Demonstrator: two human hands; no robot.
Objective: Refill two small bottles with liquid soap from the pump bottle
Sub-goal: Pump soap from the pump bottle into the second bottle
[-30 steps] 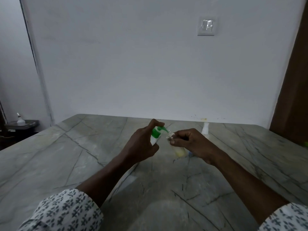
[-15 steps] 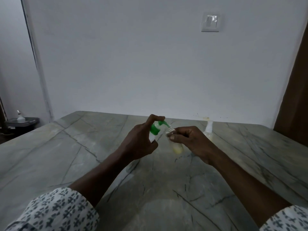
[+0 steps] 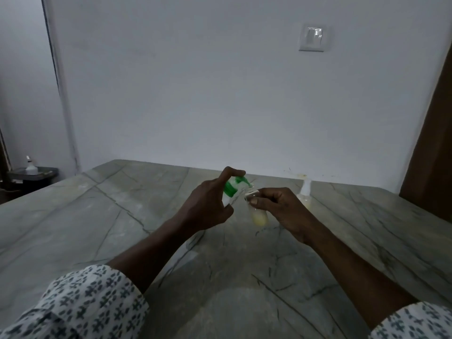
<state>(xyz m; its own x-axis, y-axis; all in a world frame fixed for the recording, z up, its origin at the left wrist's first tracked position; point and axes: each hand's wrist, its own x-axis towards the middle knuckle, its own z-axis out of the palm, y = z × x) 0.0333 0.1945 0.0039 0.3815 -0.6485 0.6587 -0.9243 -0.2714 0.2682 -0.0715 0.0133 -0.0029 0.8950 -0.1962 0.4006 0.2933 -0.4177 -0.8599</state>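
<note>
My left hand grips the pump bottle, a white bottle with a green pump head, and my index finger rests on top of the pump. Its green spout points into the open neck of a small clear bottle, which has pale yellow soap in its bottom. My right hand pinches this small bottle near its neck and holds it just above the table. A second small bottle, capped white and holding yellow liquid, stands behind my right hand.
The grey marbled table runs to a white wall with a light switch. A dark side stand with a small white bottle is at far left. A brown door edge is at right.
Both hands have stayed together at the table's middle, spout still at the small bottle's neck. My head shifted, so the scene sits slightly further right and the index finger is raised higher on the pump.
</note>
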